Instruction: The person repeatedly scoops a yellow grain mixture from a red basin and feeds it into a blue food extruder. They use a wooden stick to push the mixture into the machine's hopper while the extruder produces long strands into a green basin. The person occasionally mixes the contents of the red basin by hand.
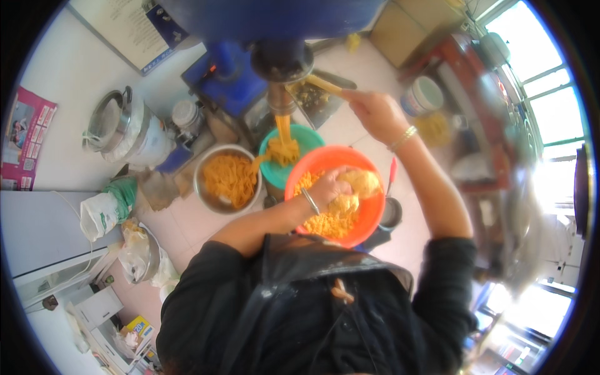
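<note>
My left hand (333,185) is in an orange plastic basin (372,225), its fingers on a lump of yellow dough (360,183). Crumbly yellow dough (328,227) lies below it in the basin. My right hand (375,112) grips a wooden stick (323,85), whose far end reaches the dark feed opening (282,63) of a blue machine (276,18). From the metal outlet (281,101) beneath, flat yellow noodles (283,129) hang down into a green basin (269,173). A steel bowl (199,192) beside it holds a heap of yellow noodles (229,180).
A small pan (391,213) stands right of the orange basin. Further right are a white bucket (424,96) and a red-framed cabinet (497,140). At left stand a bucket with steel pots (140,136) and a green-and-white sack (110,206). A dark tray (323,101) sits behind the basins.
</note>
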### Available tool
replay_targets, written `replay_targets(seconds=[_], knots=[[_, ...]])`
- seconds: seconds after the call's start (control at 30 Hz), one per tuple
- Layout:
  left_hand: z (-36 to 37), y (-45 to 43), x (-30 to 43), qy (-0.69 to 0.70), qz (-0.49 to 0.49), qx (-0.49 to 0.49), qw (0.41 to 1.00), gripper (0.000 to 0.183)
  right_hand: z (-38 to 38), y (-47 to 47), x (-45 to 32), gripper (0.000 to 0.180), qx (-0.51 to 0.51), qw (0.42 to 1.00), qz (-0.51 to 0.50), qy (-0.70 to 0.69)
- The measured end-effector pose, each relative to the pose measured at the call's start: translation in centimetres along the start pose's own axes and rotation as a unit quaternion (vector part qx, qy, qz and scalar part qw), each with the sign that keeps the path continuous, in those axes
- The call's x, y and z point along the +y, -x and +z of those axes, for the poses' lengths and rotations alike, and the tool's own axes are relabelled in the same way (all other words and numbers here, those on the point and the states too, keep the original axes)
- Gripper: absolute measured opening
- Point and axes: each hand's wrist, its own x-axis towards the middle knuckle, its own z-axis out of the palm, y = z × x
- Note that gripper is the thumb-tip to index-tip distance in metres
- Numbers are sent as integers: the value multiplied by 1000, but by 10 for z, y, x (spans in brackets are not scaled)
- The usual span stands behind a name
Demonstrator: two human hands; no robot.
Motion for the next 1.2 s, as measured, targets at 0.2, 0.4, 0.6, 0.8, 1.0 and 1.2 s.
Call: replay_targets(seconds=[0.2,0.4,0.6,0.8,1.0,1.2], knots=[[11,2,106,-107,160,39,980,70,-44,49,25,30,73,989,31,-121],[0,-40,169,-515,299,281,753,69,-51,70,40,32,79,982,95,-146],[15,-48,191,-741,85,308,591,55,-34,72,48,30,85,979,56,-179],[8,-47,151,-788,357,264,427,59,-28,62,46,36,22,998,11,-50],[-17,-69,126,-807,353,321,348,69,-34,31,47,39,-48,997,-56,15],[-26,-77,129,-781,322,362,394,44,-37,-6,44,41,-109,989,-98,4]])
